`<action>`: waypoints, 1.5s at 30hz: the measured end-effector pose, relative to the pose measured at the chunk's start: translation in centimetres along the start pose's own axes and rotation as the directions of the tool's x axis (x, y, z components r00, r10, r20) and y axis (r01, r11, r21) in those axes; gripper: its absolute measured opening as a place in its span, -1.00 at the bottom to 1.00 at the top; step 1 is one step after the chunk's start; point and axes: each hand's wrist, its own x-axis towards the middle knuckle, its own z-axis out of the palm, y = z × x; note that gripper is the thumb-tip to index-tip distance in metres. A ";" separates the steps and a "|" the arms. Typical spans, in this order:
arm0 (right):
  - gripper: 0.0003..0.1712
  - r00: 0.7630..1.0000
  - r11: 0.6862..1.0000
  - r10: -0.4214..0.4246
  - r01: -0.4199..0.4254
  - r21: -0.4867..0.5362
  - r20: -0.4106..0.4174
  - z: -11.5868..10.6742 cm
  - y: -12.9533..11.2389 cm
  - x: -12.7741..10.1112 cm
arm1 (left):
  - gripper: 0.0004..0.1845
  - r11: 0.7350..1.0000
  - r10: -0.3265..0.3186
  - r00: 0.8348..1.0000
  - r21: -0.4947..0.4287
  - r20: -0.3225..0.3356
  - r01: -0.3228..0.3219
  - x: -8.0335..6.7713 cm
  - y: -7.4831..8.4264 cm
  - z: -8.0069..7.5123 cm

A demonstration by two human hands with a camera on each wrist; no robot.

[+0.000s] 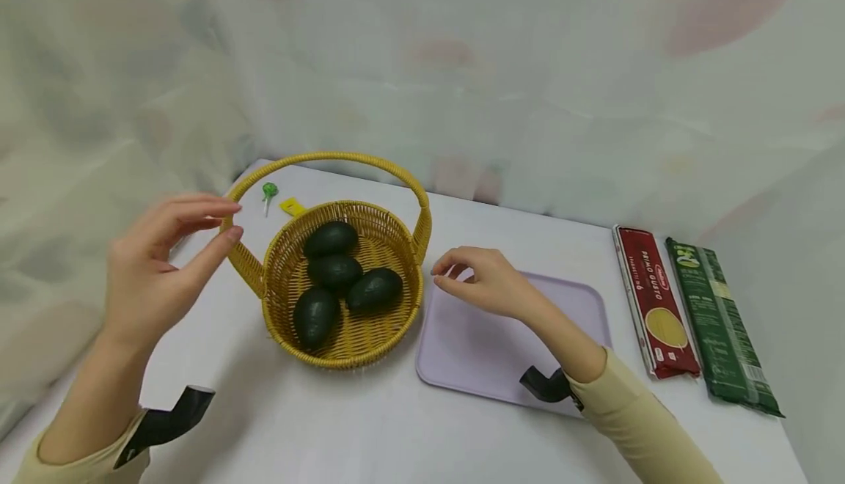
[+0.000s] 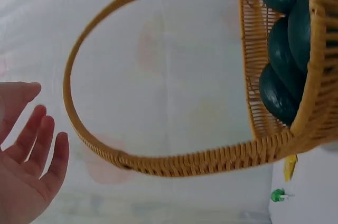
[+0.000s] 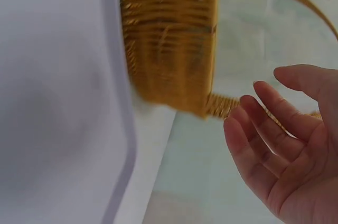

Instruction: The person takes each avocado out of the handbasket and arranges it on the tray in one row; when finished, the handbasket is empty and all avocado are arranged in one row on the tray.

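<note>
A yellow wicker basket [image 1: 277, 308] with an arched handle [image 1: 330, 157] stands on the white table and holds several dark green avocados [image 1: 335, 270]. My left hand [image 1: 168, 249] hovers open just left of the handle's left base, fingers extended, holding nothing. My right hand [image 1: 478, 279] hangs open and relaxed just right of the basket, above the lilac tray [image 1: 475, 352]. In the left wrist view the basket handle [image 2: 95, 145] arcs past my open left hand [image 2: 26, 160]. In the right wrist view my right hand [image 3: 285, 150] is open beside the basket wall [image 3: 169, 44].
A red spaghetti pack [image 1: 656, 301] and a green pasta pack [image 1: 719, 326] lie at the right of the table. A green lollipop [image 1: 268, 192] and a small yellow item [image 1: 292, 207] sit behind the basket. A pale curtain backs the table.
</note>
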 end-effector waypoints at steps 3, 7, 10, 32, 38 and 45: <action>-0.88 0.999 0.999 -0.034 0.033 0.015 0.031 0.4 -0.9 0.7 | -0.63 0.995 -0.097 0.995 0.030 -0.025 0.098 0.6 -1.0 -0.6; -0.88 0.995 0.997 -0.078 0.078 0.013 0.058 0.8 -1.8 1.2 | -0.60 0.980 -0.187 0.982 0.070 -0.014 0.187 1.0 -2.0 -0.9; -0.86 0.991 0.993 -0.116 0.116 0.005 0.064 1.0 -2.3 1.4 | -0.63 0.969 -0.221 0.975 0.113 0.004 0.219 1.4 -2.4 -1.0; -0.79 0.911 0.954 -0.285 0.301 -0.008 0.297 2.0 -5.1 7.3 | -0.64 0.967 -0.167 0.968 0.221 0.187 0.124 2.8 -3.1 -1.3; -0.67 0.826 0.951 -0.270 0.308 0.004 0.495 3.8 -6.0 10.5 | -0.68 0.967 -0.126 0.970 0.246 0.209 0.073 2.9 -3.1 -1.5; -0.54 0.740 0.975 -0.143 0.220 -0.036 0.657 6.7 -6.8 13.0 | -0.71 0.964 -0.148 0.966 0.250 0.213 0.093 3.1 -2.8 -1.7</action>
